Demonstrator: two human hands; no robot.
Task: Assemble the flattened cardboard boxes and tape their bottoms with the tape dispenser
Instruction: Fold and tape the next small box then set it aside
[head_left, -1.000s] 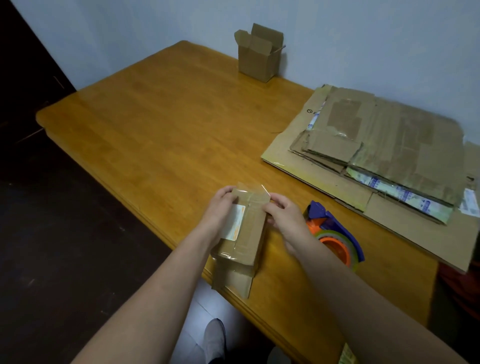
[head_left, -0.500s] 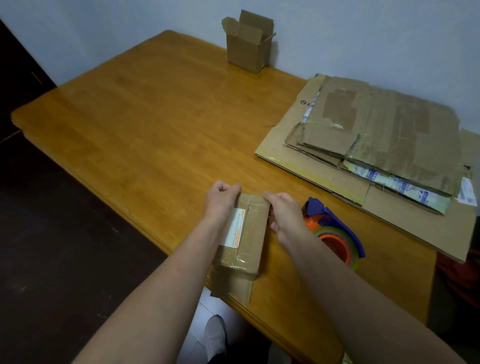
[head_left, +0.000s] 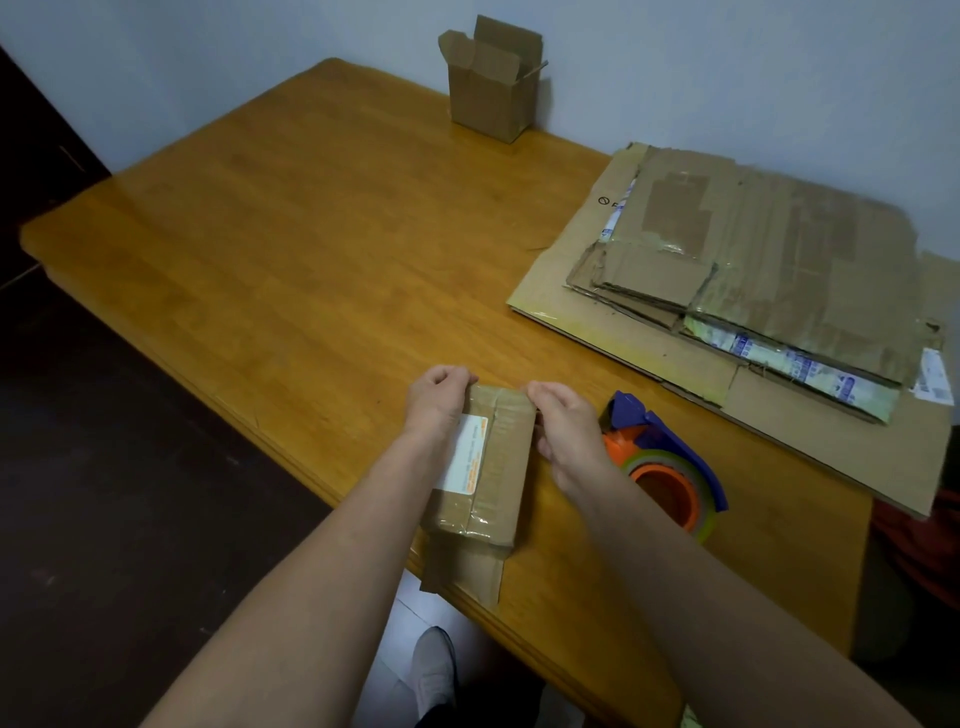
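Two boxes stand assembled: one box (head_left: 480, 467) at the counter (head_left: 291, 260) near edge, gripped on its sides by left hand (head_left: 436, 397) and right hand (head_left: 563, 423); second box (head_left: 493, 85) open by the wall. One tape dispenser (head_left: 660, 457) just right; one flattened stack (head_left: 769, 291) beyond.

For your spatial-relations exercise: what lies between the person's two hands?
In the head view, a small brown cardboard box with a white label sits between the left hand and right hand, both touching its far end.

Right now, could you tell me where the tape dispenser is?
The tape dispenser lies on the table near its front edge, just right of the right hand and in front of the flattened cardboard stack.
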